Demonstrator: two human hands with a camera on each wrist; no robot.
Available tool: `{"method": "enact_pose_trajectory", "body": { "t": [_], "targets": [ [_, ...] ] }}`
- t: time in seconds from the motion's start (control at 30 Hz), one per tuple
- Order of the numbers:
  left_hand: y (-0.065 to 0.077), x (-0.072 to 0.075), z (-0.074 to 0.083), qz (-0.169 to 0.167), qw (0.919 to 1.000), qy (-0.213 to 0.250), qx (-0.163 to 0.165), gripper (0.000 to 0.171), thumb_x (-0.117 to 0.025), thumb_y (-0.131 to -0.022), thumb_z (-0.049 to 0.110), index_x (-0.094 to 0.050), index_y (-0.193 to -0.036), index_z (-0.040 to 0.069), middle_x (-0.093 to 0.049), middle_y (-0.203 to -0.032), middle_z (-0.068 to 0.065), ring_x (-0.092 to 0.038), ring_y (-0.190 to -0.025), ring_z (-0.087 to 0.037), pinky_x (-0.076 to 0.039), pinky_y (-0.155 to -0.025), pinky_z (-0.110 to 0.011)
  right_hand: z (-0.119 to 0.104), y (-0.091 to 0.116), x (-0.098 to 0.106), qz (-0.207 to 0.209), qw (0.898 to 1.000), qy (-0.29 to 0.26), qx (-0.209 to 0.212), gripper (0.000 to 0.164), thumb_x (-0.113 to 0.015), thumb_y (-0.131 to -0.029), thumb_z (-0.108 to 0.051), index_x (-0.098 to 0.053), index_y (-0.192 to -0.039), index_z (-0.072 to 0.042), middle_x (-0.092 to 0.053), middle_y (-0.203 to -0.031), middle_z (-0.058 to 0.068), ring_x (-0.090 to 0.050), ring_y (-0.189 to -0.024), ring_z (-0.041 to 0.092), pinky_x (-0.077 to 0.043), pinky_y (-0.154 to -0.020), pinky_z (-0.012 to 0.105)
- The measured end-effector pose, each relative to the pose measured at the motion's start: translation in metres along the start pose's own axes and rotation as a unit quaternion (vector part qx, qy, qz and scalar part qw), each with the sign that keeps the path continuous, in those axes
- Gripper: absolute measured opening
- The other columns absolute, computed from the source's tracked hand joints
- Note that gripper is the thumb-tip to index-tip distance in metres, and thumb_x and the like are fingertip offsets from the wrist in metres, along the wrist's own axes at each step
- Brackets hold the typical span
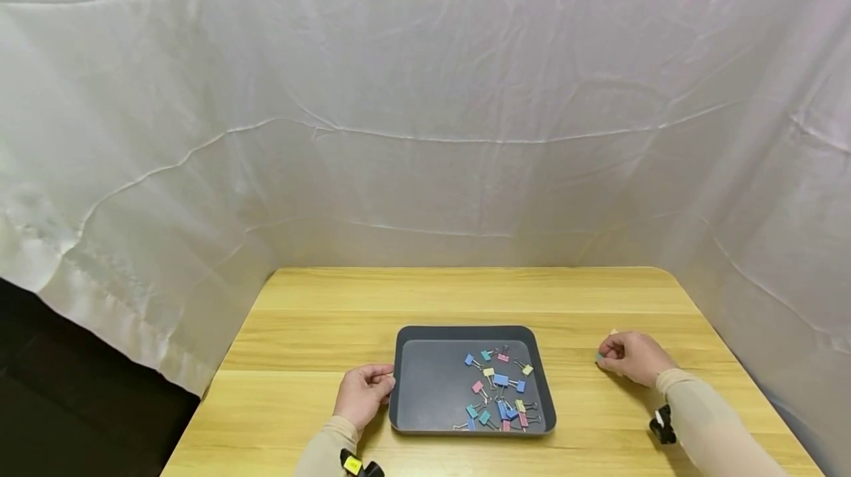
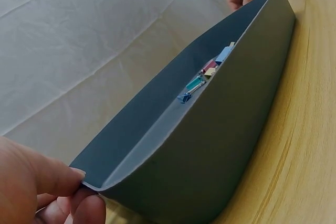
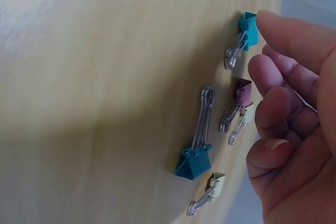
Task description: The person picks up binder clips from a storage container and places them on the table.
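Observation:
My left hand pinches the left rim of a dark grey tray between thumb and fingers; the left wrist view shows the grip at the tray's corner. Many small binder clips in blue, teal, pink and yellow, such as a blue clip, lie in the tray's right half. To the right of the tray, my right hand is low over the table, fingers loosely bent. Its thumb tip is beside a teal binder clip. Near the fingers lie another teal clip, a pink clip and two pale yellow clips.
The wooden table carries the tray near its front middle. Pale cloth hangs behind the table and along both sides. A dark area shows beyond the table at the lower left.

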State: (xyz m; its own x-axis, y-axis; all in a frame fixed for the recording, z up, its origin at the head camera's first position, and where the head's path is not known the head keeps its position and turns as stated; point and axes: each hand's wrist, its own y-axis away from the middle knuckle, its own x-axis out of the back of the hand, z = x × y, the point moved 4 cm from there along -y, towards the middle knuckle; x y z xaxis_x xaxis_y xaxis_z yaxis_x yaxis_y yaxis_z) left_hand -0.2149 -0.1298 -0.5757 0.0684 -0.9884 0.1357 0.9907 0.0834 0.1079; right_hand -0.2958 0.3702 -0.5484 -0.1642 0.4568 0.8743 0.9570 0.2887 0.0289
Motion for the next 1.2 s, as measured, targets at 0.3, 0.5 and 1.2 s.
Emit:
{"method": "enact_pose_trajectory", "body": {
  "t": [0.3, 0.5, 1.2],
  "targets": [
    [0.001, 0.000, 0.000, 0.000, 1.0000, 0.001, 0.000, 0.025, -0.065, -0.084, -0.005, -0.064, -0.108, -0.014, -0.061, -0.078, -0.005, -0.062, -0.070, -0.017, -0.055, -0.058, -0.026, -0.023, -0.007, 0.011, 0.021, 1.000, 0.001, 0.003, 0.019, -0.072, -0.087, -0.024, -0.069, -0.098, -0.009, -0.060, -0.079, -0.007, -0.052, -0.069, 0.009, -0.046, -0.060, 0.025],
    [0.001, 0.000, 0.001, -0.001, 1.0000, 0.003, 0.001, 0.026, -0.065, -0.084, -0.005, -0.064, -0.108, -0.014, -0.062, -0.078, -0.005, -0.062, -0.069, -0.017, -0.055, -0.058, -0.026, -0.055, -0.018, 0.020, 0.039, 0.999, 0.024, 0.024, 0.018, -0.070, -0.088, -0.024, -0.070, -0.099, -0.010, -0.058, -0.079, -0.010, -0.050, -0.069, 0.011, -0.043, -0.060, 0.027],
    [0.020, -0.001, 0.039, -0.005, 0.9999, -0.007, -0.006, 0.026, -0.062, -0.085, -0.008, -0.060, -0.108, -0.020, -0.062, -0.080, -0.013, -0.063, -0.071, -0.021, -0.057, -0.060, -0.032, -0.158, -0.062, -0.027, -0.021, 0.991, -0.016, 0.131, 0.016, -0.077, -0.082, -0.020, -0.072, -0.093, -0.009, -0.058, -0.072, -0.012, -0.050, -0.063, 0.007, -0.044, -0.058, 0.023]
  ]
}}
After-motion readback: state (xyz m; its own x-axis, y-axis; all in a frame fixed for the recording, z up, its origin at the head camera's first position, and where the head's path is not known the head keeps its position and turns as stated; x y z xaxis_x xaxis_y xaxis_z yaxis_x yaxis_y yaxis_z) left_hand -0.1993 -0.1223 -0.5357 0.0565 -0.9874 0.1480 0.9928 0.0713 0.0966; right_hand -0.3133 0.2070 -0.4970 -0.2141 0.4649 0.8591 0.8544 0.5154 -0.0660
